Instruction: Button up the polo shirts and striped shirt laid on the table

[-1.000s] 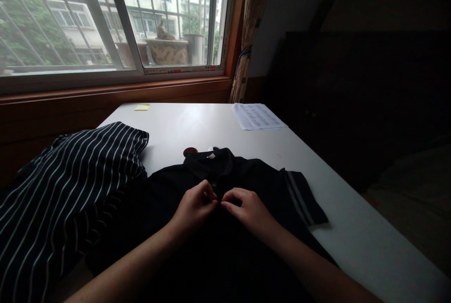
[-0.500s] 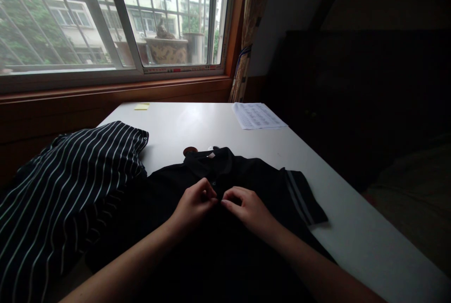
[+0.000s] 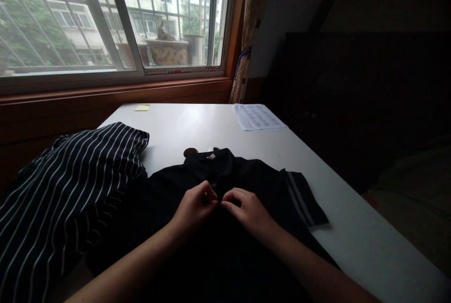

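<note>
A black short-sleeved polo shirt [image 3: 260, 181] lies spread on the white table, its collar pointing away from me and two grey stripes on the right sleeve. Thumb and fingers of my left hand [image 3: 195, 203] are pinched on the front placket, just below a small button [image 3: 214, 184]. Close beside it, my right hand [image 3: 248, 206] pinches the same placket from the other side. The fingertips of both hands almost meet. Whatever lies between them, fabric edge or button, is too dark and small to make out.
To the left a black-and-white striped garment [image 3: 105, 167] is heaped over the edge of the white table [image 3: 197, 124]. Beyond the collar sit a brown round object [image 3: 190, 151] and a clear one [image 3: 213, 149]. Printed papers [image 3: 259, 116] and a yellow note pad [image 3: 142, 107] lie farther back.
</note>
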Tool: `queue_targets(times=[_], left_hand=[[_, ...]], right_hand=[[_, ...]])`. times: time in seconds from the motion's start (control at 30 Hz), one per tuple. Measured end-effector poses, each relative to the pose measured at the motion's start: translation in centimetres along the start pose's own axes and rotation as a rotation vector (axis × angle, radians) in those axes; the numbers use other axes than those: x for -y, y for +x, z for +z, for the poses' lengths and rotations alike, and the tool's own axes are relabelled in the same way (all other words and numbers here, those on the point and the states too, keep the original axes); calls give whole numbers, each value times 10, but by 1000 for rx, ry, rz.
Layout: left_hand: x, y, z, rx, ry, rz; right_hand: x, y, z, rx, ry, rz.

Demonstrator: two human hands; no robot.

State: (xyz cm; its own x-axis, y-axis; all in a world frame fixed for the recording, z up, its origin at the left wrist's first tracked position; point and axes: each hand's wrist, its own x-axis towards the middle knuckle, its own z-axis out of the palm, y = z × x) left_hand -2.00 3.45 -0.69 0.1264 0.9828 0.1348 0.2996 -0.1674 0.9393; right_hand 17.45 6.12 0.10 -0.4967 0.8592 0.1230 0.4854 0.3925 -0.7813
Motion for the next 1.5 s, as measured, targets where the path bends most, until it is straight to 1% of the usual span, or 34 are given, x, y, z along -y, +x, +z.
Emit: queue_targets(times=[0.33, 0.63, 0.83, 1.0, 1.17, 1.5], left_hand=[[4, 0, 1, 16, -21, -5], [-2, 1, -1, 22, -38, -23], [-1, 1, -1, 34, -53, -14], [1, 0, -1, 16, -5, -16], [-4, 0, -3, 23, 43, -10], [-5, 0, -2, 23, 66, -16]], right_hand=[[-3, -1, 3, -11, -54, 1], [-2, -2, 5, -25, -76, -24], [-3, -2, 6, -30, -83, -27], [-4, -2, 7, -31, -99, -33], [-3, -2, 8, -28, -106, -28], [-3, -2, 9, -33, -108, -15]])
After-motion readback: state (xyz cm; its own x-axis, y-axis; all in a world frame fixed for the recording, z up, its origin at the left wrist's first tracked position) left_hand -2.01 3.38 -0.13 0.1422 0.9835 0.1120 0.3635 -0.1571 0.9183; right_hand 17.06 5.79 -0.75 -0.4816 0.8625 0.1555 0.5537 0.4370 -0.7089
